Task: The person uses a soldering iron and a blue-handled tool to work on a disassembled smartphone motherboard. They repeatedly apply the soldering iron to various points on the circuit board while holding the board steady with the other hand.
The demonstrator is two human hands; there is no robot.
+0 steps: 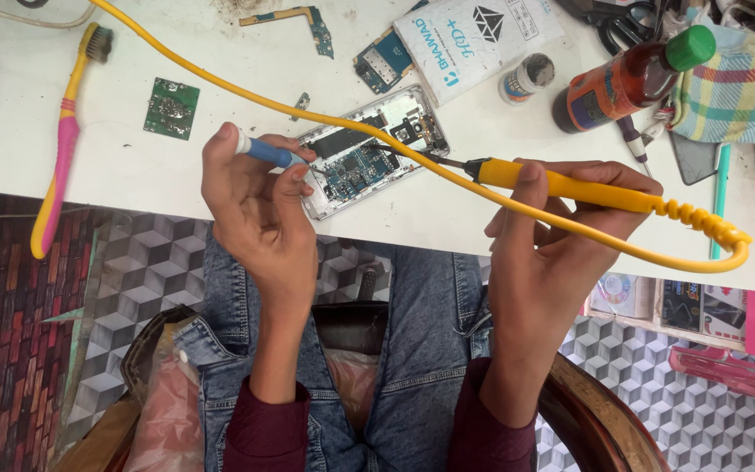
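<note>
An opened phone (369, 149) with its circuit board bare lies on the white table (220, 105) near the front edge. My left hand (251, 205) grips a small blue-handled tool (266, 150) whose tip rests at the phone's left end. My right hand (552, 218) holds a yellow soldering iron (570, 185), its dark tip (434, 159) touching the board's right side. The iron's yellow cord (220, 74) loops from its coiled tail back across the phone toward the table's far left.
A pink and yellow toothbrush (58, 149) and a green circuit board (171, 107) lie at left. Loose phone boards (384, 59), a white packet (474, 35), a small jar (526, 77), a brown bottle with a green cap (631, 77), a screwdriver (634, 144) and a plaid cloth (736, 87) sit behind and right.
</note>
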